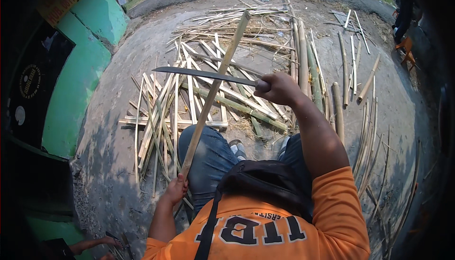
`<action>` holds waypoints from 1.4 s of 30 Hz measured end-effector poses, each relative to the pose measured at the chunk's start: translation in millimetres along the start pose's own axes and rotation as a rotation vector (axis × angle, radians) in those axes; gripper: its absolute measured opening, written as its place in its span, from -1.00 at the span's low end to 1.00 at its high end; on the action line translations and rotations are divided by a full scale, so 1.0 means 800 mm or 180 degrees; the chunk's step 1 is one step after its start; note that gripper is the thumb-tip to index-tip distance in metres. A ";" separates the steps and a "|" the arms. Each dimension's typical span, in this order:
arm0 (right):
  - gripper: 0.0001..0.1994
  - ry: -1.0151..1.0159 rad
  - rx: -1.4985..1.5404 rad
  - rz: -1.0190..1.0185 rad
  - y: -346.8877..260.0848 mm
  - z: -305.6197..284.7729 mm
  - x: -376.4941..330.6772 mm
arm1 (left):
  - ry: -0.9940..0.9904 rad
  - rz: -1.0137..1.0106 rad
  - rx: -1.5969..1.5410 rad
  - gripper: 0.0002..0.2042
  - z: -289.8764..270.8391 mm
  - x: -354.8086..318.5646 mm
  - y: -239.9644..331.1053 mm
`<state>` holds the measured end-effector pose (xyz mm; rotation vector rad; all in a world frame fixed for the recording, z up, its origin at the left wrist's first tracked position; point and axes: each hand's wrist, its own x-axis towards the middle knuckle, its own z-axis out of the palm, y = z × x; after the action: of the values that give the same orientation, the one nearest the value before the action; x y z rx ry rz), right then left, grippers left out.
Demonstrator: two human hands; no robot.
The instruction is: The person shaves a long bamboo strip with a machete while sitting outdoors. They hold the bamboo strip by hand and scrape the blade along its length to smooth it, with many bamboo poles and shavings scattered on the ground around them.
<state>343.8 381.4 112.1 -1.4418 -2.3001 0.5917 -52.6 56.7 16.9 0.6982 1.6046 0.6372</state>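
My left hand [175, 189] is closed around the lower end of a long split bamboo strip [204, 114], which slants up and away to the right in front of me. My right hand [279, 88] grips the handle of a machete [201, 73]. Its long dark blade points left and crosses the upper half of the strip; whether the edge touches the strip I cannot tell. Beyond my knees, a heap of split bamboo strips [163, 113] lies crisscrossed on the ground.
Whole bamboo poles [302, 56] lie lengthwise right of the heap, with more thin strips [367, 141] farther right. A green wall [71, 99] stands at the left. Another person's hand [109, 242] shows at lower left. A person [404, 13] stands by an orange chair [406, 50] at far right.
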 end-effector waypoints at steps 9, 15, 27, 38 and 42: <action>-0.80 0.0141 -0.0189 0.0232 0.016 0.029 0.012 | 0.0949 0.1046 0.1654 -0.27 0.014 0.001 -0.019; -0.81 0.0291 0.0290 0.0150 0.014 0.052 0.010 | 0.0949 0.1028 0.1691 -0.28 0.023 -0.015 0.003; -0.79 0.0676 -0.0342 0.0379 0.040 0.038 0.014 | 0.1031 0.1034 0.1959 -0.29 0.014 -0.013 0.009; -0.73 0.1039 0.0099 0.1593 0.082 0.011 0.014 | 0.0723 0.1102 0.1922 -0.27 0.001 -0.013 0.016; -0.76 0.1240 0.0654 0.0905 0.063 0.024 0.014 | 0.0684 0.0857 0.1595 -0.27 0.000 -0.007 -0.001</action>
<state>367.5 408.4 70.2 -1.6275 -1.7032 0.5486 -51.8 51.7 20.2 1.2652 1.9115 0.5151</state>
